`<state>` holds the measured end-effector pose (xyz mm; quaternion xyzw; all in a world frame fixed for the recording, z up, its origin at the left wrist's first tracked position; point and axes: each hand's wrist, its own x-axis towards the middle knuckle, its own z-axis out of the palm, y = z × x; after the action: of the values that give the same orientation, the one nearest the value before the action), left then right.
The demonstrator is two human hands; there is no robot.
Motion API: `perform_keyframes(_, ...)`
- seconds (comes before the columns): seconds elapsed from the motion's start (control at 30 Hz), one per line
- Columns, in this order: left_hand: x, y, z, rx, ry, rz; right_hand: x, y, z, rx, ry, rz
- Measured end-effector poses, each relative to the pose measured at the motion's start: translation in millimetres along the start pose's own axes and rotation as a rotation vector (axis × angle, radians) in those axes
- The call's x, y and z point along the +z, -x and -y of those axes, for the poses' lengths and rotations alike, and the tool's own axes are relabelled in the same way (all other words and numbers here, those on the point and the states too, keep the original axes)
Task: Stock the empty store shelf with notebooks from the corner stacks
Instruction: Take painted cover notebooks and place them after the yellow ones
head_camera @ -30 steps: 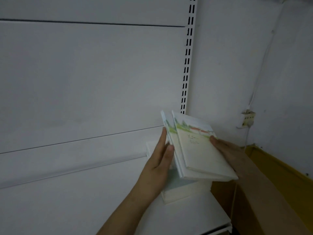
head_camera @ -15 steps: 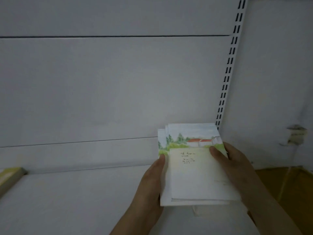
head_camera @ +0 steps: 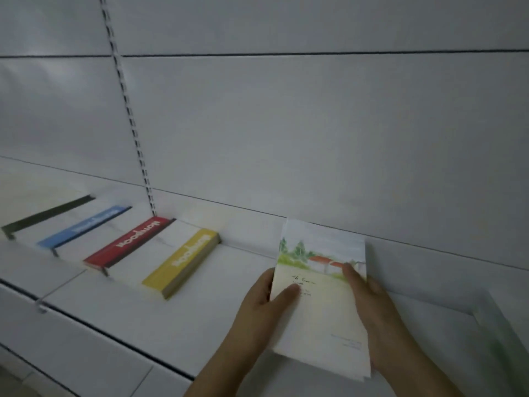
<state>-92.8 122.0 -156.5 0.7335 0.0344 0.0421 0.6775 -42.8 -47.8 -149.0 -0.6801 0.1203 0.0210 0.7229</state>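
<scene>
Already four notebook stacks (head_camera: 180, 262) line the shelf (head_camera: 229, 325) at left. Rightward, the left hand (head_camera: 263, 308) and right hand (head_camera: 372, 308) grip the painted-cover notebooks (head_camera: 320, 305) just above it; loosening unevenly could fan them apart.

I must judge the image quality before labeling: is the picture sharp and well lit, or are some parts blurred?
Head view: dim, grayish light, no glare; the row of coloured notebooks at left is motion-smeared; the landscape-cover notebooks held by the left hand and right hand are softer but readable; the right edge is streaked; shelf lines bow, wide-angle.
</scene>
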Motion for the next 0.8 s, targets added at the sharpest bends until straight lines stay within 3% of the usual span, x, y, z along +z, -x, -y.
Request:
perform_keyframes(0.1,-51,-7,7,0.137,-0.110,-0.174,57,-4,-6,0.001,-0.007,0.029)
perform_keyframes(0.2,-100,-15,10,0.212,-0.200,-0.183,108,-8,-4,0.050,-0.017,0.050)
perform_keyframes(0.23,-115,-18,14,0.242,-0.321,-0.168,121,-16,-5,0.052,0.014,0.044)
perform_keyframes(0.3,-142,-25,26,0.337,-0.842,-0.138,141,-29,-10,0.023,0.154,-0.038)
perform_keyframes(0.37,-161,-30,39,0.336,-1.236,-0.039,147,-43,-26,-0.091,0.610,-0.173)
perform_keyframes(0.43,-169,-33,50,0.292,-1.304,0.096,147,-43,-38,-0.159,0.990,-0.256)
perform_keyframes(0.5,-174,-38,58,0.317,-1.367,0.159,146,-40,-44,-0.164,1.092,-0.228)
perform_keyframes(0.63,-179,-50,53,0.361,-1.379,0.201,144,-44,-55,-0.321,1.097,-0.200)
perform_keyframes(0.8,-185,-55,50,0.340,-1.329,0.234,141,-48,-51,-0.388,0.790,-0.078)
